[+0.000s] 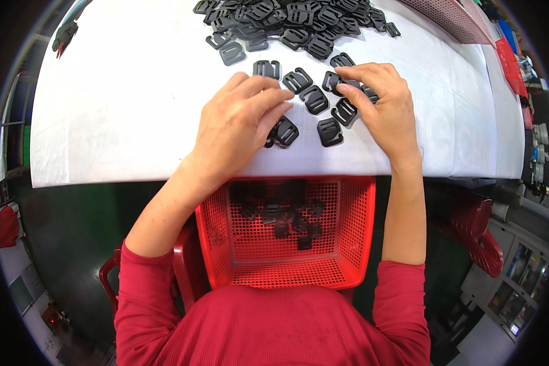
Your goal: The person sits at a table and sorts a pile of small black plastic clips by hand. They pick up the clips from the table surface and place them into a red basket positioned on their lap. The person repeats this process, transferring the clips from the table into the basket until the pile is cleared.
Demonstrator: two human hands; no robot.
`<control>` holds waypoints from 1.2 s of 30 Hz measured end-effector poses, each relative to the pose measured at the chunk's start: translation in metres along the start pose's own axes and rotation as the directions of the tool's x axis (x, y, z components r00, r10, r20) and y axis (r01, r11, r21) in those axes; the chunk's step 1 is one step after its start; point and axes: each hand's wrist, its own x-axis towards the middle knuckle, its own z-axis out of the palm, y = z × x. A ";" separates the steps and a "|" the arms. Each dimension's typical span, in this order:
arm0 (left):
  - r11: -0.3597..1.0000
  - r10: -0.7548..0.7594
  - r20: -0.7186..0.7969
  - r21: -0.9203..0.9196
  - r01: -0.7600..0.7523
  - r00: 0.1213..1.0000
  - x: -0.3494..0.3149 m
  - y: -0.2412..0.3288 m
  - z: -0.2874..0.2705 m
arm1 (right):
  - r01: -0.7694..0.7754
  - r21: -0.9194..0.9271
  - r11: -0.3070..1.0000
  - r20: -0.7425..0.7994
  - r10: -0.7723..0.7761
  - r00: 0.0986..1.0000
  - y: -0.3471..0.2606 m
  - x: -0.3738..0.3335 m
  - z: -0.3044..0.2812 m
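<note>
Over the near part of the white-covered table, my left hand [238,119] is loosely bent with its fingers slightly apart, and I see nothing between them. A black plastic strap buckle [266,69] lies just beyond its fingers, and another buckle [285,131] lies by its thumb. My right hand [381,104] has thumb and index finger closed on a small black buckle [332,82]. Between and around the hands lie several loose buckles of this kind, among them one buckle [314,99] in the middle and one buckle [330,132] nearer the table edge.
A big heap of black buckles [299,21] covers the table's far middle. Below the front edge, a red perforated basket [287,276] at my lap holds several dark pieces. A pink perforated basket [454,21] stands at the far right. Dark red chairs [479,235] flank the table.
</note>
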 end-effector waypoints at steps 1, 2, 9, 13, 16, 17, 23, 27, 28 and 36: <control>1.000 0.009 -0.029 0.013 -0.008 1.000 0.005 0.000 0.001 | 0.010 -0.027 1.000 -0.004 -0.011 1.000 0.002 -0.002 -0.001; 0.999 0.033 -0.034 0.015 -0.032 0.999 0.009 -0.001 0.004 | 0.023 -0.053 0.998 -0.011 -0.024 1.000 0.005 -0.004 0.000; 0.978 0.192 0.018 0.084 -0.193 0.981 0.045 0.005 0.035 | 0.075 -0.131 0.989 0.041 -0.070 0.997 0.024 -0.006 -0.003; 0.967 0.212 0.060 0.131 -0.218 0.975 0.061 0.002 0.047 | 0.140 -0.272 0.952 -0.056 -0.161 0.985 0.029 -0.009 0.005; 0.950 0.238 0.066 0.191 -0.247 0.969 0.069 -0.003 0.056 | -0.215 0.089 0.973 -0.070 0.222 0.973 0.038 -0.005 -0.001; 0.946 0.243 0.072 0.204 -0.252 0.967 0.070 -0.003 0.059 | -0.356 0.246 0.901 -0.033 0.375 0.926 0.041 -0.003 -0.003; 0.935 0.287 0.171 0.164 -0.315 0.942 0.083 -0.002 0.064 | -0.101 -0.037 0.994 -0.105 0.097 0.990 0.038 -0.021 -0.024; 0.957 0.273 0.111 0.068 -0.281 0.956 0.078 0.000 0.064 | -0.087 -0.005 0.996 -0.042 0.086 0.995 0.030 -0.042 -0.022; 0.959 0.268 0.089 0.067 -0.274 0.959 0.073 0.004 0.059 | -0.207 0.128 0.970 -0.041 0.213 0.976 0.026 -0.045 -0.022; 0.929 0.238 0.226 0.231 -0.289 0.945 0.033 0.043 0.049 | 0.023 -0.041 0.999 -0.136 -0.029 0.990 0.028 -0.043 -0.018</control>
